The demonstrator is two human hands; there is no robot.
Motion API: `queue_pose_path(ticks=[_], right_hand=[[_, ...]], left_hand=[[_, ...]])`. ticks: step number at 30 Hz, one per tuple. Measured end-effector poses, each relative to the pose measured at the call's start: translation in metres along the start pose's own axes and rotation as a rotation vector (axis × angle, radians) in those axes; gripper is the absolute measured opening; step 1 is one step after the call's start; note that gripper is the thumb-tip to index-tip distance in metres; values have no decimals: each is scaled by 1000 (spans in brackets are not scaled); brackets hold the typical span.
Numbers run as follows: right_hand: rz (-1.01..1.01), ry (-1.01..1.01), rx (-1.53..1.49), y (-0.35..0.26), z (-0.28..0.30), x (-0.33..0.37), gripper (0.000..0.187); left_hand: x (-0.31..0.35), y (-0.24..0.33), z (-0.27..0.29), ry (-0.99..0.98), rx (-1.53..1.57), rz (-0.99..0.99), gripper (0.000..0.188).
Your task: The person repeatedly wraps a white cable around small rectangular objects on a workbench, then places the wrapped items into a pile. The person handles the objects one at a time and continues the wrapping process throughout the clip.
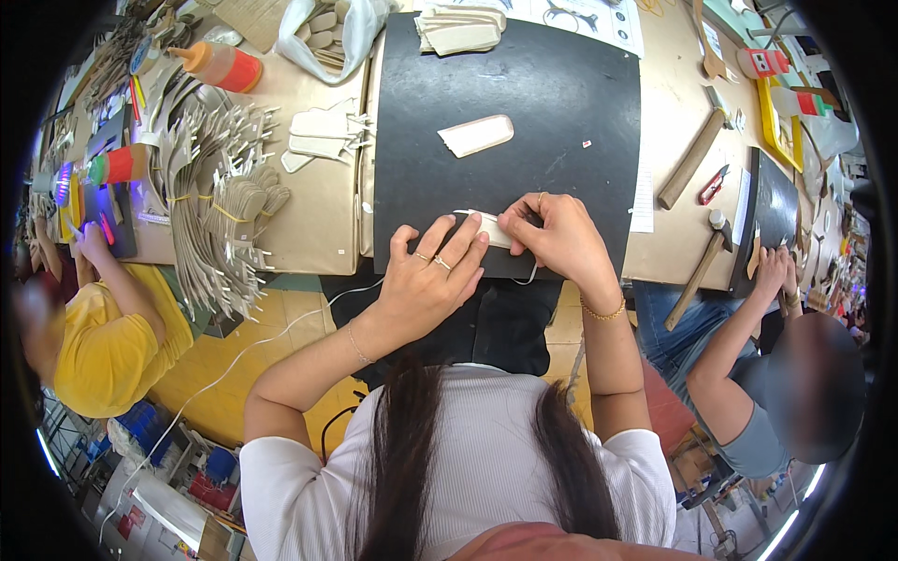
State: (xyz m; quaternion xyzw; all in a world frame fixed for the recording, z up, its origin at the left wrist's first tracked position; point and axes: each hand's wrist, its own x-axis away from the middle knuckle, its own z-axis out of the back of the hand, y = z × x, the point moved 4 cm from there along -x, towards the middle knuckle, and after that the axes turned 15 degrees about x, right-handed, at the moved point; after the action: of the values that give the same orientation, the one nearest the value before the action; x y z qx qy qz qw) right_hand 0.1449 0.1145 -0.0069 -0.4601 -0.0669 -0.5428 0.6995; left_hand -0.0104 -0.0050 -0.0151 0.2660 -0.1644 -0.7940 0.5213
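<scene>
A pale beige leather-like piece (496,231) lies at the near edge of a black board (524,89). The fingers of my left hand (435,271) are bent over its left end, fingertips pressed against it. At the other end, my right hand (566,241) pinches its edge between thumb and forefinger. What lies under the fingertips is partly hidden. Farther up on the board rests a similar rounded piece (477,136) with a brownish edge. A stack of pale pieces (461,31) sits at the board's far edge.
Left of the board are a bundle of beige straps (220,201), tag-shaped pieces (323,133) and an orange-capped bottle (223,67). To the right lie a wooden-handled tool (692,159), a hammer (700,266) and red snips (714,185). Co-workers sit on both sides.
</scene>
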Motion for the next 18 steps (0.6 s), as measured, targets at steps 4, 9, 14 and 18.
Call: queue_pose_path(ticks=[4, 9, 14, 18], right_hand=[[0, 8, 11, 1, 0, 0, 26], [-34, 65, 37, 9, 6, 11, 28], [-105, 142, 60, 21, 14, 26, 30], [-123, 157, 64, 25, 15, 28, 30]], left_hand=[[-3, 1, 4, -22, 27, 26, 45], [-12, 6, 8, -75, 46, 36, 44], [-17, 9, 8, -92, 7, 25, 42], [-17, 11, 7, -98, -8, 22, 42]])
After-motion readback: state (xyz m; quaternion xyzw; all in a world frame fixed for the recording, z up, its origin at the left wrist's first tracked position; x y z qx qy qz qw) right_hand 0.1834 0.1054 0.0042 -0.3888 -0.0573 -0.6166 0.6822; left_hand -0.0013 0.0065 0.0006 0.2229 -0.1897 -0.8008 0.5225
